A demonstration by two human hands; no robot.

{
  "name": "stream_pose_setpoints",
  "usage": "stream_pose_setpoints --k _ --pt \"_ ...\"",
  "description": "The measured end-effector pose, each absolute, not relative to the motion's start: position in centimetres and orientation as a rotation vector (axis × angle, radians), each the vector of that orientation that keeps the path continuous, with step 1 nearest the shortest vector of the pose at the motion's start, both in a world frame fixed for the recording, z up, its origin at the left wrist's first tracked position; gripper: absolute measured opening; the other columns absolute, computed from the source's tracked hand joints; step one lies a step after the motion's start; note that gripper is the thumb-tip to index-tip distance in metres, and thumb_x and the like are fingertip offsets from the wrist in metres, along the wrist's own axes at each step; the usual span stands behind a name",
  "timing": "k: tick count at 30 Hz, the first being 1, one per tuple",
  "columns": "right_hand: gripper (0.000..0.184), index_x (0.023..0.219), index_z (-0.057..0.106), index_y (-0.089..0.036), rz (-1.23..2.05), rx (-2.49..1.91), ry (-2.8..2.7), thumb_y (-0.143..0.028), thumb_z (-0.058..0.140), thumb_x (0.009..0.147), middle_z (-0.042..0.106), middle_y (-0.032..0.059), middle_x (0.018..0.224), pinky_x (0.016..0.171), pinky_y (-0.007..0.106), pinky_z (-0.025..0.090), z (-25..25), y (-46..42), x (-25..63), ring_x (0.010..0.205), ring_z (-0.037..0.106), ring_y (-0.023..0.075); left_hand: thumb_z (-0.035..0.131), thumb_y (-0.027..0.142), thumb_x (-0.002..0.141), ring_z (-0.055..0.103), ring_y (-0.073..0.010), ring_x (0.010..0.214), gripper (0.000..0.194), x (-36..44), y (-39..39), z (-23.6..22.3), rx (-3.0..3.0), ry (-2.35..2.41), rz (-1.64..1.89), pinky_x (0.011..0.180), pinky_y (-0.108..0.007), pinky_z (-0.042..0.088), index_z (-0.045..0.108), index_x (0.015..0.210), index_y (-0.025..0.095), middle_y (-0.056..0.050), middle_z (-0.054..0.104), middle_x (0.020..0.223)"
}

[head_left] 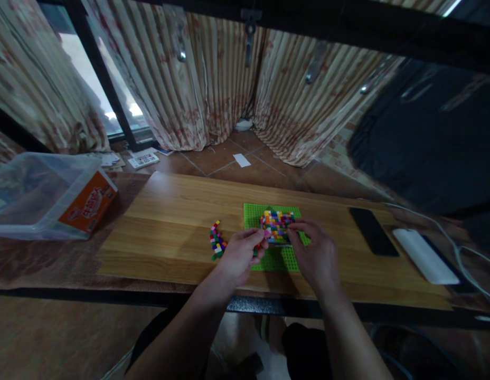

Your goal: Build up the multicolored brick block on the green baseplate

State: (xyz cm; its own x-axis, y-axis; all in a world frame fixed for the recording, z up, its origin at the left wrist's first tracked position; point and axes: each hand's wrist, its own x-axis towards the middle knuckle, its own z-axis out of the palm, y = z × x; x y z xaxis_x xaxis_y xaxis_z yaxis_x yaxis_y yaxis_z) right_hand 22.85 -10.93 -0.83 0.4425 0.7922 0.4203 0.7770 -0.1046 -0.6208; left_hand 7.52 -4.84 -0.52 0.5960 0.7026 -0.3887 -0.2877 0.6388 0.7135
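A multicoloured block built of small toy bricks [280,220] stands on the green baseplate [252,212] in the middle of the board. My left hand [241,256] is closed at its left side, with a pink brick at the fingertips and red and green bits showing under the fingers. Against the block's right side, the thumb and fingers of my right hand [314,250] are bent and closed on its edge. To the left of my left hand lies a curved cluster of loose toy bricks [217,244]. My fingers hide part of the block's lower edge.
The wooden board [169,211] carries a black phone [374,231] at right. Beside that are a white slab-like device [425,256] and a white cable [459,253]. A clear plastic bin [43,184] with an orange label stands at left. Curtains [221,79] hang behind.
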Motion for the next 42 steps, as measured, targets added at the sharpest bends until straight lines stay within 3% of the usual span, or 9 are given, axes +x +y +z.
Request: stream_pose_setpoints --k 4,9,16,18,22,26,34,42 --pt "0.020 0.100 0.072 -0.023 0.216 -1.620 -1.463 -0.033 0.059 0.090 0.062 0.0082 0.118 0.099 0.039 0.046 -0.4 -10.8 21.7 0.113 0.058 0.0212 0.070 0.030 0.072 0.038 -0.0021 0.043 0.022 7.5 -4.9 -0.6 0.643 0.677 0.601 0.039 -0.016 0.014 0.060 0.075 0.012 0.001 0.053 0.063" --pt "0.014 0.095 0.073 -0.028 0.350 -1.539 -1.492 -0.034 0.062 0.090 0.063 0.0044 0.116 0.100 0.040 0.045 -0.7 -10.6 21.1 0.112 0.058 0.0199 0.073 0.030 0.071 0.039 -0.0022 0.044 0.023 7.3 -5.1 -0.6 0.596 0.612 0.566 0.038 -0.014 0.016 0.060 0.075 0.011 0.001 0.052 0.064" --pt "0.011 0.088 0.074 -0.027 0.331 -1.527 -1.299 -0.033 0.065 0.087 0.065 0.0035 0.109 0.098 0.040 0.045 -0.5 -10.8 22.4 0.107 0.061 0.0198 0.049 0.019 0.090 0.042 -0.0017 0.045 0.021 7.1 -4.1 -0.3 0.244 0.638 0.555 0.033 -0.010 0.018 0.064 0.083 0.005 -0.004 0.054 0.067" --pt "0.012 0.087 0.074 -0.026 0.285 -1.581 -1.275 -0.035 0.066 0.086 0.065 0.0042 0.108 0.097 0.041 0.046 -0.5 -11.0 23.0 0.105 0.062 0.0204 0.044 0.011 0.090 0.046 -0.0024 0.048 0.021 6.9 -3.4 0.0 0.080 0.682 0.658 0.034 -0.009 0.023 0.062 0.079 0.005 -0.005 0.054 0.067" --pt "0.018 0.086 0.074 -0.024 0.260 -1.660 -1.316 -0.040 0.065 0.085 0.065 0.0058 0.109 0.097 0.042 0.045 -0.7 -11.2 23.7 0.105 0.061 0.0219 0.045 0.003 0.085 0.060 -0.0081 0.064 0.017 6.8 -2.7 0.6 -0.054 0.732 0.895 0.049 -0.012 0.048 0.060 0.079 0.006 -0.009 0.060 0.076" --pt "0.023 0.086 0.074 -0.023 0.258 -1.713 -1.340 -0.043 0.063 0.086 0.065 0.0072 0.110 0.096 0.043 0.046 -0.9 -11.3 24.1 0.105 0.061 0.0232 0.047 -0.004 0.080 0.065 -0.0124 0.077 0.019 7.0 -3.0 0.4 -0.057 0.743 0.953 0.064 -0.017 0.057 0.063 0.079 0.007 -0.011 0.065 0.085" --pt "0.025 0.087 0.074 -0.023 0.268 -1.746 -1.310 -0.046 0.063 0.085 0.065 0.0073 0.111 0.094 0.043 0.047 -1.2 -11.6 24.9 0.104 0.062 0.0241 0.055 -0.009 0.072 0.066 -0.0116 0.084 0.021 7.1 -3.4 -0.5 0.098 0.712 0.960 0.076 -0.018 0.057 0.068 0.071 0.008 -0.008 0.068 0.085" --pt "0.025 0.086 0.075 -0.024 0.296 -1.751 -1.289 -0.047 0.066 0.083 0.065 0.0070 0.111 0.097 0.043 0.045 -1.4 -11.6 25.7 0.106 0.061 0.0234 0.053 -0.006 0.080 0.068 -0.0114 0.078 0.021 7.3 -3.5 -0.3 0.049 0.756 0.967 0.072 -0.018 0.058 0.068 0.071 0.005 -0.010 0.068 0.083"
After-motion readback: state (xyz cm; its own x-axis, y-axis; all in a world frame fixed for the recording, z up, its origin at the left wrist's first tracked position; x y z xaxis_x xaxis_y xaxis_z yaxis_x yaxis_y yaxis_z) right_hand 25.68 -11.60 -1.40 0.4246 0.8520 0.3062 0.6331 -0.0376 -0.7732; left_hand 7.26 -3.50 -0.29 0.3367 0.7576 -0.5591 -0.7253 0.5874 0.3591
